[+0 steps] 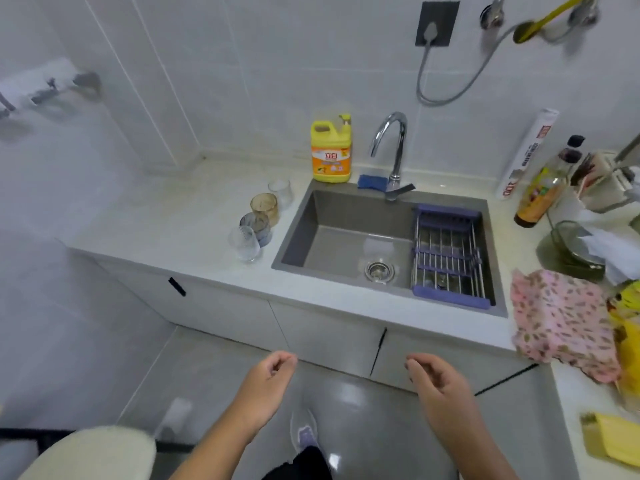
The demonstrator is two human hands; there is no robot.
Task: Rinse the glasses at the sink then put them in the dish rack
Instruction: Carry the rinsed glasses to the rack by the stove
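Note:
Several glasses stand in a row on the white counter left of the sink: a clear one [244,243] nearest, a blue-tinted one [256,226], an amber one [265,207] and a small clear one [280,191] at the back. The grey sink [325,233] is dry-looking, with a chrome tap [391,147] behind it. A purple-framed wire dish rack [450,254] sits across the sink's right part. My left hand [266,379] and my right hand [436,382] hang below the counter's front edge, fingers loosely curled, holding nothing and far from the glasses.
A yellow detergent bottle [331,150] and a blue sponge [372,181] stand behind the sink. On the right counter lie a pink patterned cloth [561,320], an oil bottle [540,192], a strainer [571,244] and yellow items [613,441]. Cabinet doors [329,337] face me.

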